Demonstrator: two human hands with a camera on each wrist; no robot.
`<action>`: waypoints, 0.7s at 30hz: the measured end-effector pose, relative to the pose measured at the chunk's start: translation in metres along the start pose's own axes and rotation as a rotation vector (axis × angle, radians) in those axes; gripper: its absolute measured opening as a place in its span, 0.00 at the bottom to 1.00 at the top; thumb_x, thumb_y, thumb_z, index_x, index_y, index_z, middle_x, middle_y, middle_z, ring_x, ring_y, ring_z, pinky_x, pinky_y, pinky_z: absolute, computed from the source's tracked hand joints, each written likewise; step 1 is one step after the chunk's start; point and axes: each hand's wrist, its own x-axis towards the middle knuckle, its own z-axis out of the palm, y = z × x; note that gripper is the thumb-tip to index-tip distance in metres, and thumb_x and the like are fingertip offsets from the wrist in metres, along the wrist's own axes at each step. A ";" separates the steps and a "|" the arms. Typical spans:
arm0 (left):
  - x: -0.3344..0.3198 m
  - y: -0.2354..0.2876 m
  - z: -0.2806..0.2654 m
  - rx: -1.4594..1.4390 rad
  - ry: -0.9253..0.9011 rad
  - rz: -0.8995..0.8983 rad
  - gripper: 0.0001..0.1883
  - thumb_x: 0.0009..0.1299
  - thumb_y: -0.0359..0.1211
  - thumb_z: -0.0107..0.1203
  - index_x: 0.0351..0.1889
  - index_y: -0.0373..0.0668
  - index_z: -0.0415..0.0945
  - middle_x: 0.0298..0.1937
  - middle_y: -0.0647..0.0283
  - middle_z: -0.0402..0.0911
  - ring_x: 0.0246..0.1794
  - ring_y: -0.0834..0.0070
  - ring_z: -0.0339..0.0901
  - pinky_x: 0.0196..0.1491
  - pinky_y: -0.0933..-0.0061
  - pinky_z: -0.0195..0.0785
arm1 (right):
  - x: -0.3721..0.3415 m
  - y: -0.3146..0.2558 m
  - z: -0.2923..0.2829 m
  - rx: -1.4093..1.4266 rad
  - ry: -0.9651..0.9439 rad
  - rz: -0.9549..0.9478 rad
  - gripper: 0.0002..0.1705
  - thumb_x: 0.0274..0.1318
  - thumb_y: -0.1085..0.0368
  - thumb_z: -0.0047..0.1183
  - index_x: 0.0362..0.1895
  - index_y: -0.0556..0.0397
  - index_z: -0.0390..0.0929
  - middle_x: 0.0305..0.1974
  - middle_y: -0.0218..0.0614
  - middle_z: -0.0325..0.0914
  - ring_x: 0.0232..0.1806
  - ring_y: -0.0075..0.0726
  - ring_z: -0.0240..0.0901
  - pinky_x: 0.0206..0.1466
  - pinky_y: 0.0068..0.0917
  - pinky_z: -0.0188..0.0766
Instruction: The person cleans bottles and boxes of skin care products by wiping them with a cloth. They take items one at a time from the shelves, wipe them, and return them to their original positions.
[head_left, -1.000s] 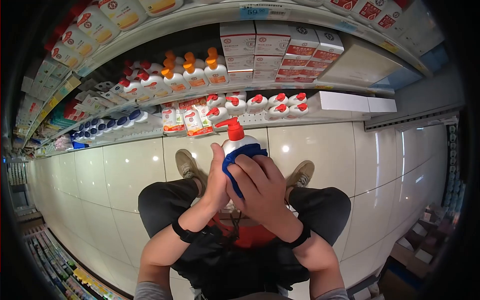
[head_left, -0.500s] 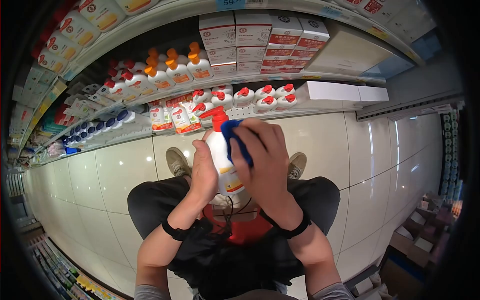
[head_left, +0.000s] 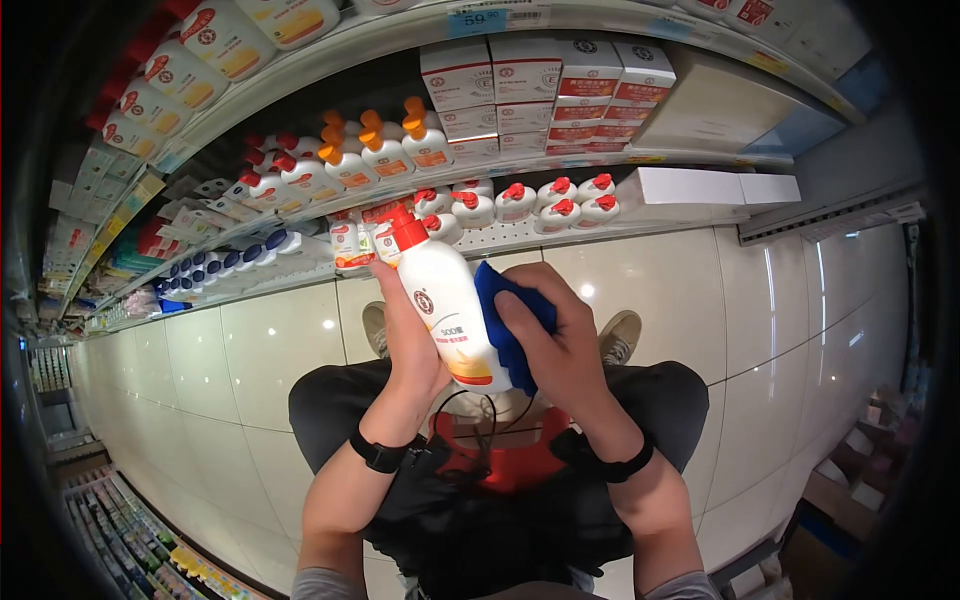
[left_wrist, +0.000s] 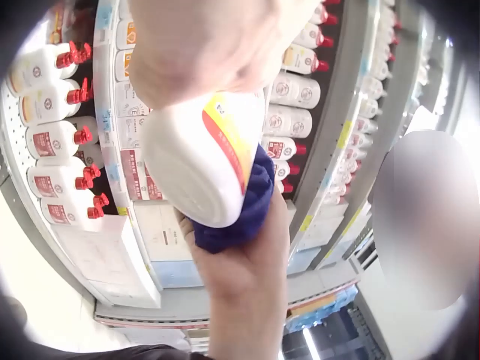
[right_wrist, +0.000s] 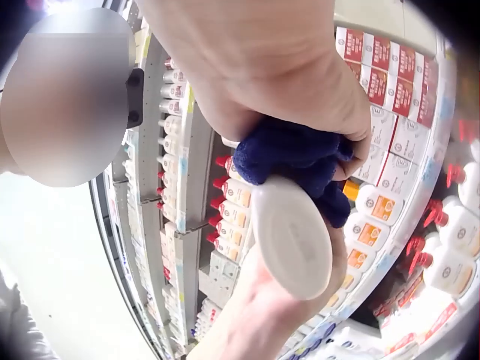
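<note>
A white pump bottle (head_left: 440,290) with a red pump head (head_left: 408,232) is held up in front of the person, leaning to the left with its label facing the head camera. The left hand (head_left: 405,340) grips it along its left side, its fingers mostly hidden behind. On the other side, the right hand (head_left: 568,345) holds a dark blue cloth (head_left: 518,325) against the bottle's right edge, thumb over the cloth. From the left wrist, the bottle's base (left_wrist: 196,176) shows beside the bunched cloth (left_wrist: 241,214). The right wrist view shows the cloth (right_wrist: 292,154) around the bottle's side.
Shelves ahead carry similar red-pump bottles (head_left: 515,203), orange-capped bottles (head_left: 385,155), stacked boxes (head_left: 525,75) and a long white box (head_left: 690,186). Bagged bottles (head_left: 350,243) hang over the lower shelf's front. Something red (head_left: 500,455) lies between the person's legs on the tiled floor (head_left: 270,335).
The cloth has moved from the bottle's upper front to its right side, uncovering the label. The bottle has tilted further left and appears larger. The right hand has turned, showing its thumb.
</note>
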 end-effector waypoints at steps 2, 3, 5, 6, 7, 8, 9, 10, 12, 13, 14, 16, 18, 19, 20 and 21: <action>0.003 0.001 -0.007 -0.089 -0.002 -0.025 0.44 0.77 0.73 0.27 0.59 0.43 0.73 0.42 0.65 0.81 0.40 0.76 0.83 0.47 0.69 0.81 | -0.005 0.005 0.008 -0.025 -0.018 -0.100 0.14 0.65 0.66 0.61 0.50 0.60 0.78 0.46 0.43 0.76 0.46 0.42 0.77 0.51 0.33 0.74; 0.005 0.001 -0.011 -0.021 0.000 -0.029 0.44 0.77 0.74 0.26 0.58 0.43 0.73 0.41 0.66 0.81 0.38 0.77 0.81 0.46 0.70 0.79 | -0.008 0.007 0.012 -0.055 -0.026 -0.198 0.15 0.64 0.65 0.61 0.51 0.60 0.78 0.47 0.43 0.75 0.48 0.43 0.77 0.52 0.34 0.73; 0.004 0.001 -0.013 0.027 -0.076 -0.040 0.45 0.78 0.74 0.23 0.59 0.44 0.73 0.41 0.67 0.79 0.37 0.77 0.76 0.48 0.73 0.74 | -0.015 0.007 0.021 -0.095 -0.016 -0.179 0.15 0.64 0.65 0.60 0.52 0.59 0.76 0.49 0.43 0.74 0.50 0.41 0.74 0.56 0.34 0.71; 0.003 -0.003 -0.013 0.024 -0.075 -0.037 0.45 0.78 0.74 0.23 0.59 0.44 0.73 0.41 0.67 0.79 0.37 0.77 0.76 0.48 0.73 0.74 | -0.017 0.007 0.024 -0.134 0.000 -0.158 0.16 0.64 0.66 0.60 0.52 0.58 0.75 0.51 0.42 0.73 0.53 0.39 0.72 0.59 0.34 0.68; 0.001 -0.009 -0.014 -0.010 -0.104 -0.036 0.46 0.75 0.76 0.26 0.63 0.45 0.71 0.47 0.65 0.78 0.44 0.75 0.76 0.52 0.71 0.74 | -0.017 0.012 0.026 -0.150 0.027 -0.173 0.16 0.64 0.66 0.60 0.51 0.58 0.75 0.50 0.43 0.73 0.52 0.40 0.73 0.58 0.34 0.68; -0.002 -0.013 -0.015 -0.044 -0.133 -0.036 0.48 0.73 0.78 0.28 0.67 0.47 0.68 0.53 0.63 0.77 0.51 0.72 0.77 0.57 0.68 0.74 | -0.015 0.014 0.027 -0.152 0.022 -0.174 0.16 0.64 0.66 0.60 0.51 0.58 0.75 0.50 0.43 0.73 0.52 0.40 0.73 0.58 0.34 0.68; -0.011 -0.011 -0.009 0.102 -0.187 -0.042 0.50 0.73 0.78 0.27 0.73 0.48 0.63 0.61 0.61 0.75 0.61 0.70 0.74 0.66 0.64 0.69 | -0.014 0.016 0.026 -0.193 0.066 -0.219 0.15 0.63 0.66 0.60 0.51 0.58 0.74 0.49 0.43 0.73 0.51 0.40 0.73 0.57 0.34 0.69; -0.013 -0.013 -0.010 0.097 -0.190 -0.041 0.50 0.73 0.78 0.27 0.73 0.48 0.63 0.61 0.61 0.75 0.61 0.70 0.74 0.66 0.64 0.69 | -0.012 0.016 0.024 -0.236 0.112 -0.266 0.15 0.63 0.67 0.60 0.50 0.59 0.74 0.49 0.43 0.74 0.49 0.41 0.74 0.57 0.33 0.70; -0.016 -0.021 -0.013 0.194 -0.318 -0.071 0.50 0.73 0.78 0.26 0.75 0.48 0.62 0.65 0.60 0.75 0.67 0.68 0.73 0.71 0.62 0.67 | -0.005 0.015 0.018 -0.235 0.133 -0.234 0.15 0.62 0.67 0.61 0.50 0.59 0.76 0.49 0.45 0.75 0.50 0.47 0.76 0.55 0.37 0.72; -0.013 -0.026 -0.019 0.225 -0.330 -0.103 0.50 0.74 0.77 0.25 0.78 0.48 0.60 0.68 0.59 0.73 0.71 0.66 0.71 0.73 0.60 0.66 | -0.003 0.015 0.015 -0.228 0.157 -0.197 0.15 0.61 0.67 0.62 0.50 0.59 0.78 0.49 0.47 0.77 0.50 0.52 0.78 0.53 0.40 0.75; -0.013 -0.030 -0.020 0.221 -0.332 -0.105 0.50 0.74 0.77 0.25 0.78 0.48 0.60 0.68 0.59 0.73 0.71 0.66 0.71 0.73 0.60 0.66 | -0.002 0.015 0.015 -0.233 0.157 -0.196 0.15 0.61 0.67 0.62 0.50 0.59 0.78 0.49 0.47 0.77 0.50 0.52 0.78 0.53 0.40 0.75; -0.014 -0.026 -0.008 0.225 -0.297 -0.153 0.49 0.76 0.76 0.23 0.80 0.49 0.58 0.70 0.60 0.72 0.71 0.67 0.71 0.73 0.59 0.66 | 0.000 0.016 0.020 -0.354 0.212 -0.321 0.13 0.58 0.71 0.62 0.47 0.59 0.80 0.48 0.44 0.78 0.43 0.46 0.77 0.51 0.36 0.74; -0.013 -0.026 -0.013 0.172 -0.272 -0.219 0.49 0.76 0.75 0.22 0.80 0.49 0.58 0.71 0.61 0.71 0.72 0.68 0.70 0.74 0.60 0.65 | -0.004 0.011 0.021 -0.490 0.179 -0.479 0.13 0.56 0.70 0.64 0.46 0.58 0.82 0.49 0.45 0.78 0.45 0.49 0.78 0.50 0.40 0.75; -0.014 -0.025 -0.013 0.097 -0.337 -0.213 0.46 0.79 0.72 0.24 0.79 0.48 0.60 0.70 0.60 0.72 0.71 0.68 0.72 0.72 0.61 0.67 | -0.004 0.004 0.022 -0.556 0.108 -0.563 0.14 0.55 0.70 0.65 0.47 0.58 0.83 0.48 0.45 0.79 0.45 0.50 0.78 0.51 0.40 0.76; -0.016 -0.025 -0.013 0.023 -0.401 -0.211 0.42 0.82 0.68 0.25 0.77 0.46 0.61 0.69 0.59 0.73 0.69 0.68 0.73 0.70 0.61 0.69 | -0.005 -0.003 0.022 -0.621 0.038 -0.643 0.15 0.54 0.69 0.66 0.47 0.58 0.83 0.47 0.45 0.79 0.46 0.51 0.79 0.51 0.41 0.76; -0.020 -0.024 -0.012 0.154 -0.325 -0.216 0.52 0.73 0.78 0.32 0.80 0.48 0.58 0.71 0.60 0.72 0.74 0.66 0.69 0.74 0.59 0.64 | -0.002 -0.007 0.020 -0.630 0.101 -0.612 0.15 0.56 0.68 0.66 0.47 0.59 0.83 0.46 0.43 0.79 0.46 0.50 0.80 0.51 0.40 0.76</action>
